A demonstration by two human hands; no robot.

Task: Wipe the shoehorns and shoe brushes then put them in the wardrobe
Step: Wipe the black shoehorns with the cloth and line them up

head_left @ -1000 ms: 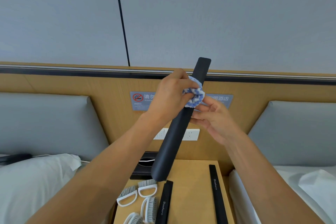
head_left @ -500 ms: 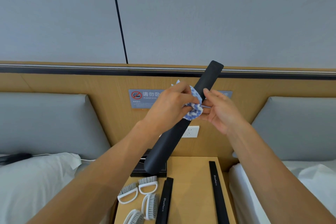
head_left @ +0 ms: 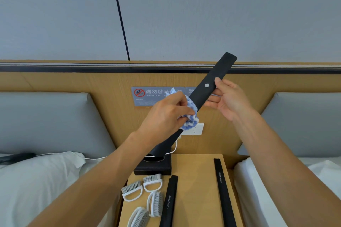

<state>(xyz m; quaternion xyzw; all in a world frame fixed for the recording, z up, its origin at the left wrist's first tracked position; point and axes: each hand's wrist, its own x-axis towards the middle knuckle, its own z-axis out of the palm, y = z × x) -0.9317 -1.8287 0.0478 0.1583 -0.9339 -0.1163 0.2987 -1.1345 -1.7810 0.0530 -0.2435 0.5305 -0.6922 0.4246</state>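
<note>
Fingers of the right hand (head_left: 228, 98) curl in a grip round the upper part of a black shoehorn (head_left: 203, 96) held slanting above the tabletop (head_left: 195, 190), its top end toward 1 o'clock. At 7 o'clock from that grip, the left hand (head_left: 166, 116) pinches a blue-and-white cloth (head_left: 191, 116) clamped against the shoehorn's middle. On the tabletop lie two more shoehorns (head_left: 224, 193), apart and lengthwise, four white shoe brushes (head_left: 132, 190) clustered at 9 o'clock of them, and a black box (head_left: 153, 168) behind.
</note>
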